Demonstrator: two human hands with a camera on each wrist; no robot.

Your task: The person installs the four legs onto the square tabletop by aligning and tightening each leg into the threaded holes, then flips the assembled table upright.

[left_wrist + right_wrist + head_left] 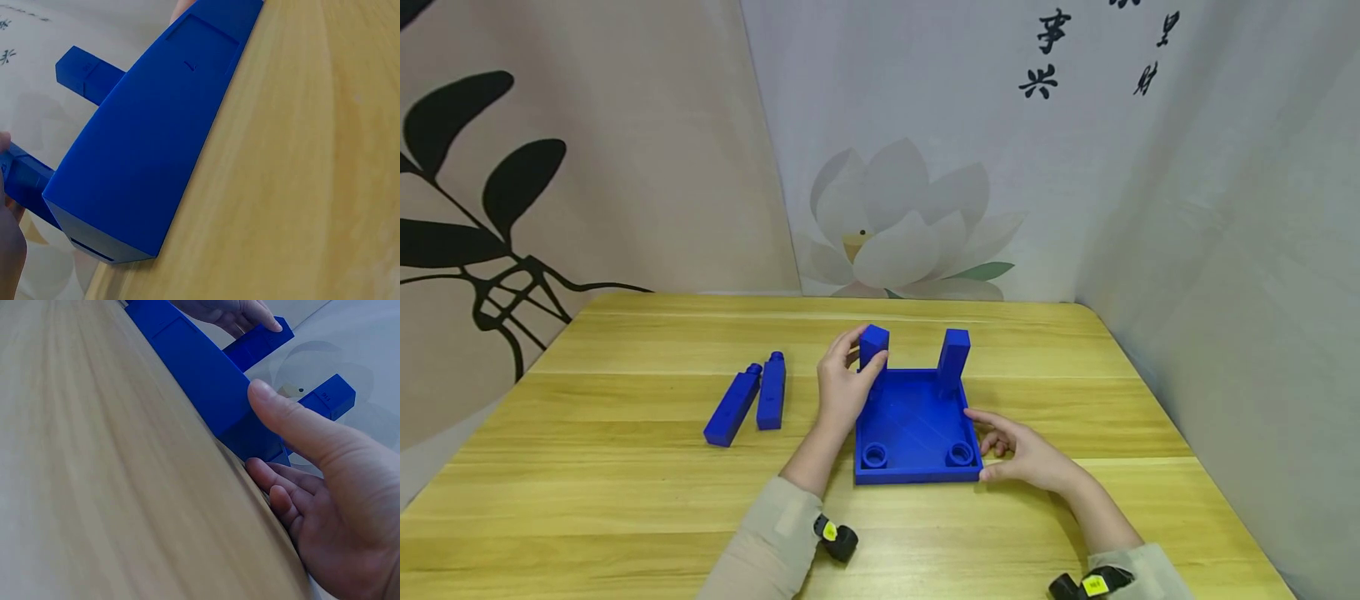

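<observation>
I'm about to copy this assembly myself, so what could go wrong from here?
The far-left post, held by the left hand, might end up crooked if pushed sideways. The blue tray could slide or twist, as the right hand touches it only along its right side. The two loose posts lie close to the left forearm and might get knocked if it swings outward.

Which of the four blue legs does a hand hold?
The left standing leg, at the back left corner of the tray: the left hand holds it. The right standing leg is untouched; the two loose legs lie on the table.
</observation>
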